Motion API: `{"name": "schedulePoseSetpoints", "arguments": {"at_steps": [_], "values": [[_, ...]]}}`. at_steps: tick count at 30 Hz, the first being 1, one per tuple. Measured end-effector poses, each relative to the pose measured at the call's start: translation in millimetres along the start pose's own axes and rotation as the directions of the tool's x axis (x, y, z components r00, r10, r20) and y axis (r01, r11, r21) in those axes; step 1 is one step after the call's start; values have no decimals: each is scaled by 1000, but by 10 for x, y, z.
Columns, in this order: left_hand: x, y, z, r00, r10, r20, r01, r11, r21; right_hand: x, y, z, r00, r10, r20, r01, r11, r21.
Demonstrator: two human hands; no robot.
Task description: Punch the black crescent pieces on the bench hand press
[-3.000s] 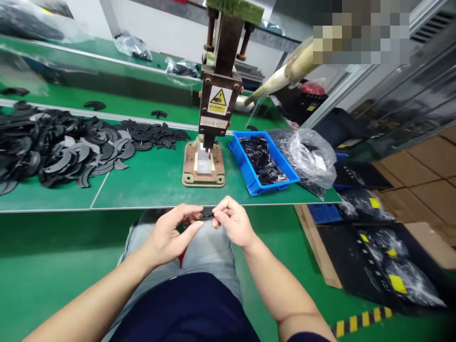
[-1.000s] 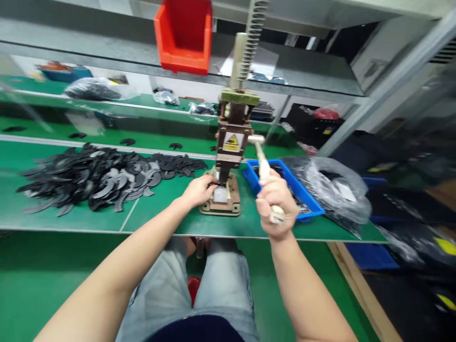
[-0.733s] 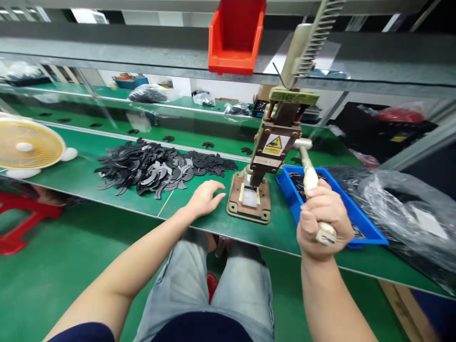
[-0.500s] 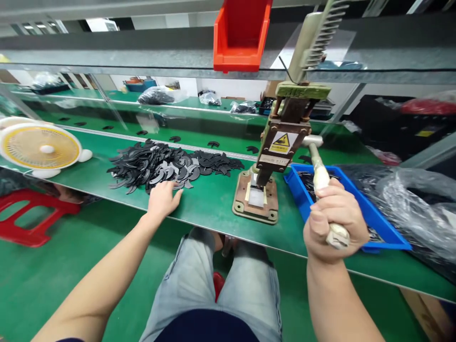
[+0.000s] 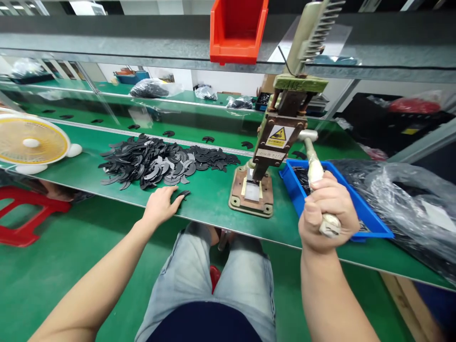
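Observation:
My left hand (image 5: 162, 205) is at the front edge of the green bench, its fingers closed on a dark curved piece (image 5: 183, 194) that pokes out past the thumb. Just behind it lies a pile of black and grey curved pieces (image 5: 149, 159). My right hand (image 5: 329, 211) is wrapped round the pale, taped lever handle (image 5: 314, 166) of the press. The hand press (image 5: 280, 137) stands on a brown base plate (image 5: 238, 202), with a small whitish block (image 5: 252, 191) under its ram. Whether a piece sits there is too small to tell.
Right of the press is a blue tray (image 5: 370, 228) with dark parts, beside a clear plastic bag (image 5: 402, 194). A fan (image 5: 32, 142) lies at the left. An orange bin (image 5: 238, 52) hangs above. Spaced curved pieces lie on the green belt (image 5: 190, 135) behind.
My left hand has come away from the pile towards the bench's front edge, with a dark piece now showing at its fingers. My right hand still grips the lever. The whole view has shifted slightly.

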State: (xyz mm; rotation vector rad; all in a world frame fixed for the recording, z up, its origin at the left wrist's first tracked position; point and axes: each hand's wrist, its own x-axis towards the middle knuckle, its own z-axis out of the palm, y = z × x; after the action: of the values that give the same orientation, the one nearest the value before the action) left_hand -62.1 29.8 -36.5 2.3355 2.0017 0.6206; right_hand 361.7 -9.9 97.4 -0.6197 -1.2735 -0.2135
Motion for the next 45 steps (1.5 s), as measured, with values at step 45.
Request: {"name": "schedulePoseSetpoints", "arguments": {"at_steps": [45], "values": [[1272, 2179, 437, 914, 95, 395, 220, 700, -679, -87, -46, -134, 990, -4, 143, -2, 999, 42]]}}
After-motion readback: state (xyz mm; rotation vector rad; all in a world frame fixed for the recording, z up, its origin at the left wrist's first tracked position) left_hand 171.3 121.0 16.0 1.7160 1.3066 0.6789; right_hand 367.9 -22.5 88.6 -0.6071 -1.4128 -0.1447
